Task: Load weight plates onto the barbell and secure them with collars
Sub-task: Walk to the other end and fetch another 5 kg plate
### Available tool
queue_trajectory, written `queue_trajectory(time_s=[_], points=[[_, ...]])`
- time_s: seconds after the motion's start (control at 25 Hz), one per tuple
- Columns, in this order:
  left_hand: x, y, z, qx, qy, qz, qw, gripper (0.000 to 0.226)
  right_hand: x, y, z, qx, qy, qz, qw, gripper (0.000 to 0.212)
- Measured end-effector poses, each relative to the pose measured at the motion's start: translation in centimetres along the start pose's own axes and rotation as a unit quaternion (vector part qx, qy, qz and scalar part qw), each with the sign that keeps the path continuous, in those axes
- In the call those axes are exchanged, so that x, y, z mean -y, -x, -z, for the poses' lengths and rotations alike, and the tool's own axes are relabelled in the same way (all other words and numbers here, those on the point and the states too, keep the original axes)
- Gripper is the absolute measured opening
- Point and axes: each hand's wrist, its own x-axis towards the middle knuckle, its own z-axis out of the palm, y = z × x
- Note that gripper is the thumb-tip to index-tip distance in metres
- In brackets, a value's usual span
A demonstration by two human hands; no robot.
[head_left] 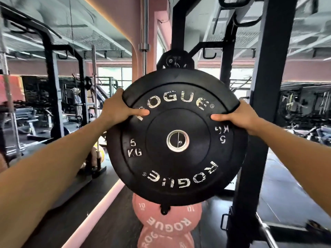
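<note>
Two hands [123, 109], one black plate [176, 165]

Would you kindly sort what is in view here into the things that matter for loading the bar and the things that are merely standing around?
For the job:
- black 5 kg plate, gripped at its upper rim by the left hand and right hand
- pink 10 plates, stored below it

Just about:
- rack upright
- standing bar
- benches at left
</note>
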Motion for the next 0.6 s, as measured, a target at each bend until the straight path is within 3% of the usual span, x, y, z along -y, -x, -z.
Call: queue_trajectory(time_s=[0.16,0.36,0.6], points=[[-3.7,4.8,0.7,0.009,0.006,-0.007,1.000,0.085,0.9,4.9,4.2,-0.006,0.025,0.005,1.000,0.082],[-9.9,11.2,1.0,0.026,0.018,-0.010,0.999,0.087,2.8,12.8,11.5,0.005,0.029,0.020,0.999,0.066],[-18.7,16.4,-2.0,0.046,0.035,-0.021,0.998,0.084,0.9,18.0,21.0,-0.018,0.027,-0.021,0.999,0.079]])
